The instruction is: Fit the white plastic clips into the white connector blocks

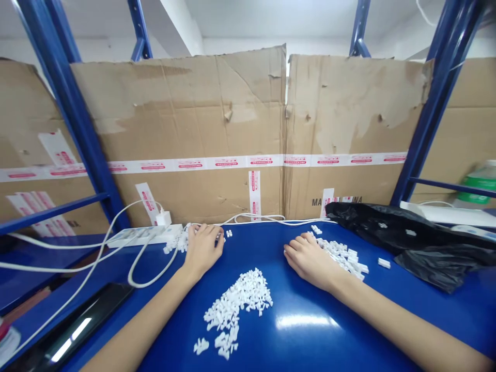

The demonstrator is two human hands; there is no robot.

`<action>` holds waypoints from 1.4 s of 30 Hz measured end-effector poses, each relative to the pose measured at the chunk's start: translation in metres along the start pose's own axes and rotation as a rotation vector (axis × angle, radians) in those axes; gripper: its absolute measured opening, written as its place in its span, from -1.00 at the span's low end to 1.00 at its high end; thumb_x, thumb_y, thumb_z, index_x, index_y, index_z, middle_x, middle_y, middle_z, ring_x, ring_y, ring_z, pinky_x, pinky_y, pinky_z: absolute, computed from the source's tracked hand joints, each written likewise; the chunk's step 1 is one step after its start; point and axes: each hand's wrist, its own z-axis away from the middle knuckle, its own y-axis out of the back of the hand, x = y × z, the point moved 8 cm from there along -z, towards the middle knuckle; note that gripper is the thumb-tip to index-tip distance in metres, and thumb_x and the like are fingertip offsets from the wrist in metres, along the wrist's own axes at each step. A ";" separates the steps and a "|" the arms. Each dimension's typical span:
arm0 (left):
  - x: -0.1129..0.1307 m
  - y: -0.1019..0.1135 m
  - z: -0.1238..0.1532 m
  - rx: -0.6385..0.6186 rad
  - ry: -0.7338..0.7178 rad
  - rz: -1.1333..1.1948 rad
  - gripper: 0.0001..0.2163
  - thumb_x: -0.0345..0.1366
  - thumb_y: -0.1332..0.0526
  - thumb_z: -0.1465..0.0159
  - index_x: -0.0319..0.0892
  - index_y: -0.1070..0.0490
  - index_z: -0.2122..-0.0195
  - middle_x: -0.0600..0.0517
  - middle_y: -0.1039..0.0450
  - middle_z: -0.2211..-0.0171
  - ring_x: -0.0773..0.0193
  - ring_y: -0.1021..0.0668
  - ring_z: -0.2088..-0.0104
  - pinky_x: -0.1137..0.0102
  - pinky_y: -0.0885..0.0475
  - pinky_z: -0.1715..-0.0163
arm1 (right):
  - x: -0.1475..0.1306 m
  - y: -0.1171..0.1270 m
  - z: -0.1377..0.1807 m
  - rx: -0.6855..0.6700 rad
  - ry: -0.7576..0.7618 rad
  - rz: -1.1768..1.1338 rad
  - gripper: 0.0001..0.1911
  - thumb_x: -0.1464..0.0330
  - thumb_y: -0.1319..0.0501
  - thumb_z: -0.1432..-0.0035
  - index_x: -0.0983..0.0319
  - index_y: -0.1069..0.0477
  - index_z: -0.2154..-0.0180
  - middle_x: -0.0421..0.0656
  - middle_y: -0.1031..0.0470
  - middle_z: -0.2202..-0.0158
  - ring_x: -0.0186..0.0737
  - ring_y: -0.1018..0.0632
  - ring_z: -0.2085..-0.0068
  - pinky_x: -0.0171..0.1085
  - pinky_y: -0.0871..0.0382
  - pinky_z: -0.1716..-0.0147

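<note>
My left hand reaches over a pile of small white plastic pieces at the back left of the blue tabletop. Its fingers are bent and apart, with the tips partly hidden. Two tiny white pieces lie just right of it. Beside a heap of white block-like plastic parts, my right hand rests low with its fingers curled together; whatever they hold is hidden. Between my forearms spreads a third pile of tiny white plastic pieces, with a small cluster apart at its near end.
A white power strip with looping cables stands at the left, behind a glossy black panel. Black plastic bags lie at the right, near a single white part. Cardboard sheets wall off the back between blue posts.
</note>
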 end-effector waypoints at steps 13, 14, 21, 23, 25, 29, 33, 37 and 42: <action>0.013 0.021 0.013 -0.071 0.045 0.524 -0.75 -0.19 -0.08 -0.42 -0.16 -0.51 0.27 -0.06 -0.56 0.23 0.11 -0.52 0.17 0.21 -0.36 0.08 | 0.020 0.027 -0.049 0.039 -0.170 -0.262 -0.68 0.46 0.02 -0.45 0.33 -0.50 0.21 -0.03 -0.61 0.26 -0.18 -0.60 0.25 -0.28 -0.33 0.24; 0.019 0.019 0.014 -0.143 0.075 0.636 -0.70 -0.13 -0.08 -0.43 -0.16 -0.52 0.29 -0.03 -0.55 0.31 0.15 -0.52 0.26 0.27 -0.37 0.20 | 0.016 0.026 -0.050 0.060 -0.179 -0.300 -0.64 0.44 0.06 -0.48 0.31 -0.50 0.19 -0.07 -0.61 0.28 -0.23 -0.60 0.26 -0.32 -0.35 0.25; 0.063 -0.002 0.025 -0.413 0.074 0.843 -0.72 -0.10 -0.20 -0.34 -0.13 -0.62 0.13 0.00 -0.57 0.26 0.27 -0.42 0.37 0.36 -0.30 0.33 | -0.014 -0.009 -0.030 0.153 -0.295 -1.018 -0.77 0.42 -0.17 -0.36 0.24 -0.62 0.24 -0.15 -0.63 0.37 -0.23 -0.59 0.33 -0.30 -0.40 0.25; 0.070 -0.014 0.025 -0.491 0.069 0.884 -0.72 -0.10 -0.25 -0.30 -0.15 -0.62 0.12 0.00 -0.57 0.24 0.28 -0.41 0.37 0.36 -0.30 0.33 | -0.015 -0.012 -0.030 0.168 -0.343 -1.091 -0.79 0.39 -0.20 -0.35 0.23 -0.63 0.27 -0.15 -0.63 0.37 -0.24 -0.57 0.35 -0.30 -0.37 0.30; 0.074 -0.024 0.022 -0.564 0.052 0.924 -0.72 -0.10 -0.31 -0.23 -0.17 -0.64 0.16 0.00 -0.57 0.28 0.29 -0.41 0.37 0.37 -0.29 0.33 | -0.016 -0.011 -0.032 0.186 -0.352 -1.096 -0.80 0.41 -0.22 -0.32 0.23 -0.63 0.30 -0.15 -0.64 0.35 -0.24 -0.57 0.32 -0.30 -0.36 0.30; 0.080 -0.035 0.015 -0.711 -0.010 0.965 -0.71 -0.07 -0.42 -0.12 -0.13 -0.68 0.23 0.06 -0.54 0.41 0.31 -0.38 0.43 0.40 -0.23 0.40 | -0.011 -0.012 -0.034 0.193 -0.387 -1.076 -0.80 0.43 -0.22 -0.30 0.24 -0.62 0.33 -0.15 -0.64 0.35 -0.24 -0.57 0.33 -0.29 -0.35 0.30; 0.077 -0.030 0.013 -0.603 -0.014 0.907 -0.75 -0.06 -0.45 -0.09 -0.07 -0.69 0.27 0.05 -0.54 0.37 0.29 -0.41 0.39 0.39 -0.23 0.40 | -0.013 -0.010 -0.034 0.152 -0.300 -1.028 -0.80 0.45 -0.22 -0.30 0.25 -0.61 0.34 -0.15 -0.62 0.36 -0.27 -0.54 0.35 -0.30 -0.33 0.32; 0.081 -0.027 0.021 -0.603 -0.033 0.910 -0.82 -0.10 -0.40 -0.16 -0.04 -0.69 0.31 0.04 -0.57 0.35 0.26 -0.46 0.36 0.37 -0.30 0.35 | -0.020 -0.008 -0.036 0.116 -0.156 -0.974 -0.79 0.46 -0.20 -0.32 0.25 -0.61 0.30 -0.14 -0.61 0.32 -0.28 -0.53 0.32 -0.30 -0.33 0.29; 0.082 -0.023 0.022 -0.589 -0.034 0.888 -0.83 -0.12 -0.39 -0.18 -0.09 -0.65 0.37 0.04 -0.57 0.35 0.28 -0.46 0.37 0.38 -0.32 0.35 | -0.021 -0.006 -0.034 0.112 -0.088 -0.964 -0.80 0.44 -0.20 -0.34 0.27 -0.61 0.27 -0.14 -0.56 0.34 -0.31 -0.51 0.35 -0.32 -0.32 0.32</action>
